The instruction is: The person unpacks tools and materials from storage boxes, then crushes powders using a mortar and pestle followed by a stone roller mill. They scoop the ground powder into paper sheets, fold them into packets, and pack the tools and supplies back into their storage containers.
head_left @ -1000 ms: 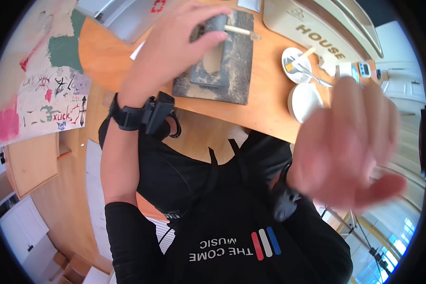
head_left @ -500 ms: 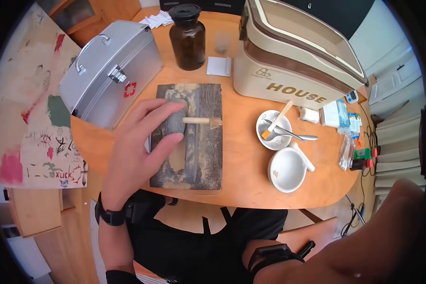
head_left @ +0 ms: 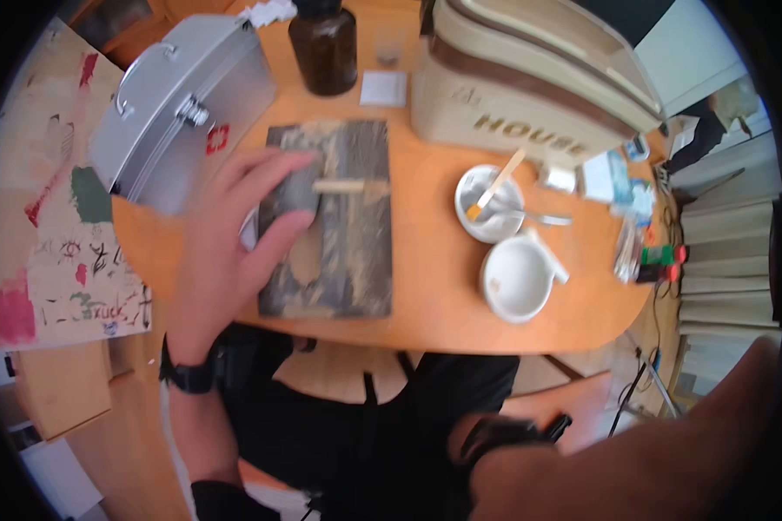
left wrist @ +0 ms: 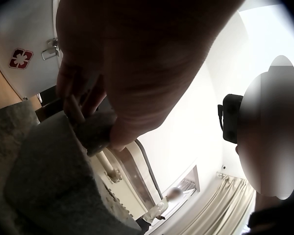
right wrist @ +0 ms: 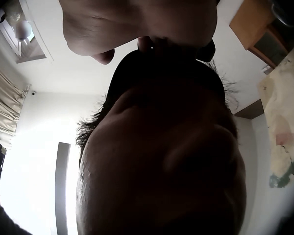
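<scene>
My left hand (head_left: 213,239) grips a dark grey stone (head_left: 297,193) between thumb and fingers on a worn, dusty grey slab (head_left: 367,269). A pale wooden stick (head_left: 339,186) with a frayed tip juts out to the right beside the stone. In the left wrist view the fingers curl round the stone, and the stick (left wrist: 106,164) shows below it. My right hand (right wrist: 142,24) is raised at the head, by the dark headwear (right wrist: 166,73). Its fingers are mostly hidden, and the head view shows only its wrist and forearm.
Right of the slab stand a small bowl (head_left: 469,200) holding a brush and spoon, and a white mortar (head_left: 517,300). Behind are a silver case (head_left: 161,130), a brown jar (head_left: 326,52) and a cream box (head_left: 495,95). Small packets (head_left: 608,178) lie at the right.
My right hand, blurred in front of the camera a second ago, has gone up to the head. The head view has tilted and shifted. The left hand keeps hold of the stone.
</scene>
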The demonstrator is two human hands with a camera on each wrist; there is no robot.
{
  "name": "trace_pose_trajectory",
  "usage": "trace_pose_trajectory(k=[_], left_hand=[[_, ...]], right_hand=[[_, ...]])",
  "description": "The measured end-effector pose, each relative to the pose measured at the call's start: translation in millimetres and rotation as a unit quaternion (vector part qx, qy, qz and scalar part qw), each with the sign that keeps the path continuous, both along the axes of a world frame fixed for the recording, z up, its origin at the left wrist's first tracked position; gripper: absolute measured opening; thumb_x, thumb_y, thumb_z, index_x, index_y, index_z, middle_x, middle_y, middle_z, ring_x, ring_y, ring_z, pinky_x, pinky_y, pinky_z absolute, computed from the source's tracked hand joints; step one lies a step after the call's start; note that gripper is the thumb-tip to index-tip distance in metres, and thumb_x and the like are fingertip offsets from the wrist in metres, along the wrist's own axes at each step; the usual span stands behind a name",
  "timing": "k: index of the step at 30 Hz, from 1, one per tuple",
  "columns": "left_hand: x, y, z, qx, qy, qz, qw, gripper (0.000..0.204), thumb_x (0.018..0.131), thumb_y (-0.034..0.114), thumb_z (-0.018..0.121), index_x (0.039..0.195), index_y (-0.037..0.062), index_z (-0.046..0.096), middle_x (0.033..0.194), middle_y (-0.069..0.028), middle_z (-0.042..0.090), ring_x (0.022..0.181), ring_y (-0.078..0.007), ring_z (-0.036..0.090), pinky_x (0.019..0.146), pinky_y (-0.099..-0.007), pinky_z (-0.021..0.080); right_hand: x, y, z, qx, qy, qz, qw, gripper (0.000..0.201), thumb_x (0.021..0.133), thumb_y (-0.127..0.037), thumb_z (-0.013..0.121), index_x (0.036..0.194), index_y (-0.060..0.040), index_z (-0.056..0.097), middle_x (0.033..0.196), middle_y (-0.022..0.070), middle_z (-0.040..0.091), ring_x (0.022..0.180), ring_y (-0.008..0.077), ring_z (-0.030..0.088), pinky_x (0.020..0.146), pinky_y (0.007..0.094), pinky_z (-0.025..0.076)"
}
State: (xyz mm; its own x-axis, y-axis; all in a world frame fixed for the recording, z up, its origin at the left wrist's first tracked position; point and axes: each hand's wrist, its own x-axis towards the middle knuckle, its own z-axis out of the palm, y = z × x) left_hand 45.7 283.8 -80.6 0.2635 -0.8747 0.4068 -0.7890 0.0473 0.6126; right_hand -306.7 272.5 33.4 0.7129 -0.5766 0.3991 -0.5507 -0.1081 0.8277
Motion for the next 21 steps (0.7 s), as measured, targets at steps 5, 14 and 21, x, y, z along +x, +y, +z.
trace_pose_trajectory(k=[5, 14, 21], left_hand=[[18, 3, -13, 0.002, -0.064, -0.033, 0.997, 0.037, 0.094, 0.014, 0.073, 0.13, 0.0068, 0.068, 0.122, -0.0069, 0.069, 0.101, -0.0198, 0.06, 0.088, -0.0313, 0.047], [14, 11, -4, 0.027, 0.01, -0.023, 0.999, 0.036, 0.099, 0.015, 0.068, 0.135, 0.0085, 0.067, 0.125, -0.0076, 0.07, 0.094, -0.019, 0.062, 0.085, -0.0307, 0.049], [32, 14, -21, 0.008, 0.005, 0.003, 1.0, 0.017, 0.102, 0.016, 0.06, 0.106, 0.0018, 0.069, 0.082, -0.0094, 0.064, 0.07, -0.0179, 0.057, 0.066, -0.0321, 0.046]], right_hand=[[105, -94, -60, 0.388, -0.296, 0.343, 0.803, 0.021, 0.083, -0.006, 0.071, 0.103, -0.0021, 0.072, 0.086, 0.0137, 0.067, 0.074, 0.0271, 0.065, 0.078, 0.0424, 0.056], [198, -117, -143, 0.573, -0.459, 0.357, 0.577, 0.012, 0.091, -0.009, 0.062, 0.089, 0.0005, 0.07, 0.09, 0.0212, 0.067, 0.085, 0.0429, 0.065, 0.076, 0.0483, 0.053], [192, -128, -141, 0.612, -0.443, 0.372, 0.539, 0.011, 0.094, -0.007, 0.07, 0.099, 0.0018, 0.073, 0.08, 0.0128, 0.064, 0.067, 0.0206, 0.06, 0.064, 0.0321, 0.048]])
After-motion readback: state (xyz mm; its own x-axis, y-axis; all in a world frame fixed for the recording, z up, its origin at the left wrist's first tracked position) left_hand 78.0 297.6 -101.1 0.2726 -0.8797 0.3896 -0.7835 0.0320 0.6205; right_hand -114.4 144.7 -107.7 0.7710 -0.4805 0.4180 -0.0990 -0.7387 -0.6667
